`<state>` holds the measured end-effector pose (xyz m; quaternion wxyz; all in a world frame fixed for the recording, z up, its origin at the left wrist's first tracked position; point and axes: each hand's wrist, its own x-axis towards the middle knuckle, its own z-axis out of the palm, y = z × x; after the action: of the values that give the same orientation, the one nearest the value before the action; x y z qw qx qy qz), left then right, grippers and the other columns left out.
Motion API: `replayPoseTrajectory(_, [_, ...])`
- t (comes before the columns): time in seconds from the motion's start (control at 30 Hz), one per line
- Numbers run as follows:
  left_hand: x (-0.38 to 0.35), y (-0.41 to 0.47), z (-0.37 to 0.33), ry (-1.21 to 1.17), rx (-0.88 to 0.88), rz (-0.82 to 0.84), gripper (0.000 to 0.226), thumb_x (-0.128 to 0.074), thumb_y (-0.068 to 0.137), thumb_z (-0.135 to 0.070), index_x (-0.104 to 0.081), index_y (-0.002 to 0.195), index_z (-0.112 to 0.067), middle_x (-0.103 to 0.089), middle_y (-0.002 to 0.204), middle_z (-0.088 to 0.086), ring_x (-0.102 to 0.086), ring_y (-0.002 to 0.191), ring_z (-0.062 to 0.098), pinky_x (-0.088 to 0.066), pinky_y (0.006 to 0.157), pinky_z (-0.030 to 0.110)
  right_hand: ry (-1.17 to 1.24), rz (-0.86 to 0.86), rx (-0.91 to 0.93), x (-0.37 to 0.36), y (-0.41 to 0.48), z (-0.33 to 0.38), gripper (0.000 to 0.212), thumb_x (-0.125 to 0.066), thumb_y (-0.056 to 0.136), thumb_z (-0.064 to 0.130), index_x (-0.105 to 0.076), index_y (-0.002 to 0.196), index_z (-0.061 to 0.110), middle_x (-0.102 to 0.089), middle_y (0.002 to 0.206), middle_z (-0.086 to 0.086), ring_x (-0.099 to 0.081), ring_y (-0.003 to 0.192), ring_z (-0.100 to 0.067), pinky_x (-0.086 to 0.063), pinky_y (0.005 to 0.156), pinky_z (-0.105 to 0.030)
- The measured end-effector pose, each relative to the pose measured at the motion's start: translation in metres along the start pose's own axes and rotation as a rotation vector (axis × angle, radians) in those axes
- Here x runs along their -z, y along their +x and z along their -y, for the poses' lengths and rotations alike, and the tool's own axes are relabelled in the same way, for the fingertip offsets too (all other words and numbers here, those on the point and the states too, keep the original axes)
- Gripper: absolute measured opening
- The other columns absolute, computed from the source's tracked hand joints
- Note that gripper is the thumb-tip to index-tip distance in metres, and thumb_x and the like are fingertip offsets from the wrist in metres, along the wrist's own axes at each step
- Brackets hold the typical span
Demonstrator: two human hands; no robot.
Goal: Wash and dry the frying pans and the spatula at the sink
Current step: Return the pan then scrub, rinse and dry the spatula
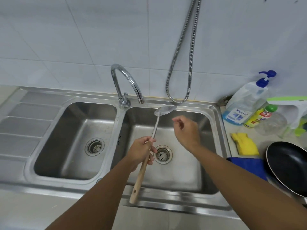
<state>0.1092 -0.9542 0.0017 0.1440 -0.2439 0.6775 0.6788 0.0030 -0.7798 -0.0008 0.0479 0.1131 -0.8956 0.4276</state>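
left hand (142, 151) grips spatula (155, 128) handle, blade up nr tap; right hand (186, 131) loosely curled, empty.

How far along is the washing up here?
Done: can't tell; no water runs from the tap. In hand: the left hand holds the spatula over the right basin, the right hand empty. Left: a black frying pan waits on the counter.

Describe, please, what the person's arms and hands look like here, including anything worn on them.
Both forearms are bare, with no sleeves in view. The left hand and right hand wear no gloves. No watch, bracelet or ring can be made out on either.
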Motion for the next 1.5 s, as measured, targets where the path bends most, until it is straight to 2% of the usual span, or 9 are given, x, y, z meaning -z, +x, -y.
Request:
replayPoseTrajectory(0.23, [0.041, 0.013, 0.021, 0.037, 0.111, -0.154, 0.028, -0.046, 0.109, -0.024, -0.069, 0.112, -0.007, -0.058, 0.07, 0.008, -0.039, 0.045, 0.013, -0.031, 0.043, 0.022, -0.105, 0.332, 0.272, -0.073, 0.036, 0.057, 0.038, -0.049, 0.093, 0.0, -0.065, 0.125, 0.013, -0.065, 0.122, -0.005, -0.061, 0.113, -0.019, -0.05, 0.1, -0.04])
replayPoseTrajectory(0.37, [0.054, 0.018, 0.035, 0.043, 0.167, -0.149, 0.028, -0.047, 0.109, -0.024, -0.07, 0.109, -0.008, -0.058, 0.069, 0.008, -0.038, 0.044, 0.013, -0.03, 0.043, 0.021, -0.114, 0.548, 0.215, -0.121, 0.051, 0.103, 0.075, -0.041, 0.092, -0.007, -0.019, 0.16, 0.013, -0.018, 0.167, -0.004, -0.019, 0.153, -0.018, -0.019, 0.123, -0.03])
replayPoseTrajectory(0.5, [0.062, 0.02, 0.046, 0.038, 0.182, -0.138, 0.028, -0.047, 0.109, -0.023, -0.071, 0.106, -0.009, -0.059, 0.068, 0.007, -0.039, 0.045, 0.014, -0.03, 0.044, 0.021, -0.073, 0.588, 0.074, -0.156, 0.073, 0.131, 0.089, -0.043, 0.091, -0.009, 0.007, 0.162, 0.013, 0.018, 0.169, 0.003, 0.01, 0.155, -0.012, -0.005, 0.126, -0.032])
replayPoseTrajectory(0.6, [0.067, 0.021, 0.051, 0.057, 0.188, -0.119, 0.027, -0.048, 0.109, -0.025, -0.072, 0.106, -0.012, -0.061, 0.069, 0.007, -0.041, 0.046, 0.013, -0.033, 0.044, 0.021, -0.065, 0.495, 0.037, -0.168, 0.085, 0.14, 0.076, -0.052, 0.09, -0.004, -0.017, 0.157, 0.004, -0.018, 0.164, -0.008, -0.025, 0.149, -0.024, -0.029, 0.114, -0.033])
replayPoseTrajectory(0.7, [0.071, 0.024, 0.054, 0.065, 0.19, -0.115, 0.028, -0.049, 0.109, -0.027, -0.072, 0.107, -0.012, -0.061, 0.069, 0.006, -0.041, 0.047, 0.013, -0.034, 0.044, 0.022, -0.074, 0.414, 0.043, -0.17, 0.088, 0.138, 0.059, -0.058, 0.09, -0.002, -0.04, 0.146, 0.005, -0.044, 0.145, -0.009, -0.041, 0.134, -0.028, -0.032, 0.098, -0.024])
replayPoseTrajectory(0.8, [0.075, 0.026, 0.052, 0.061, 0.191, -0.123, 0.029, -0.048, 0.109, -0.026, -0.072, 0.108, -0.01, -0.06, 0.069, 0.007, -0.04, 0.047, 0.014, -0.033, 0.044, 0.022, -0.091, 0.372, 0.125, -0.177, 0.086, 0.127, 0.031, -0.054, 0.082, -0.007, -0.06, 0.108, 0.01, -0.061, 0.106, -0.002, -0.057, 0.103, -0.028, -0.038, 0.077, -0.027])
replayPoseTrajectory(0.97, [0.077, 0.025, 0.043, 0.08, 0.197, -0.121, 0.029, -0.046, 0.11, -0.025, -0.071, 0.11, -0.008, -0.059, 0.07, 0.009, -0.04, 0.049, 0.015, -0.033, 0.043, 0.02, -0.125, 0.434, 0.154, -0.173, 0.079, 0.122, 0.049, -0.043, 0.086, -0.01, -0.057, 0.132, -0.003, -0.061, 0.13, -0.014, -0.054, 0.121, -0.032, -0.041, 0.095, -0.027])
replayPoseTrajectory(1.27, [0.072, 0.023, 0.027, 0.105, 0.169, -0.135, 0.028, -0.048, 0.109, -0.025, -0.071, 0.109, -0.01, -0.06, 0.071, 0.009, -0.041, 0.049, 0.015, -0.034, 0.043, 0.022, -0.103, 0.655, 0.093, -0.132, 0.064, 0.113, 0.073, -0.036, 0.094, -0.004, -0.025, 0.161, 0.022, -0.02, 0.168, 0.009, -0.021, 0.154, -0.018, -0.024, 0.124, -0.043])
replayPoseTrajectory(1.5, [0.06, 0.033, 0.016, 0.245, 0.108, -0.158, 0.024, -0.054, 0.105, -0.026, -0.074, 0.1, -0.015, -0.068, 0.074, 0.007, -0.051, 0.056, 0.017, -0.042, 0.048, 0.025, -0.032, 0.496, -0.048, -0.101, 0.013, 0.027, 0.051, -0.044, 0.091, -0.013, -0.06, 0.136, 0.005, -0.05, 0.15, -0.014, -0.043, 0.142, -0.028, -0.032, 0.12, -0.034])
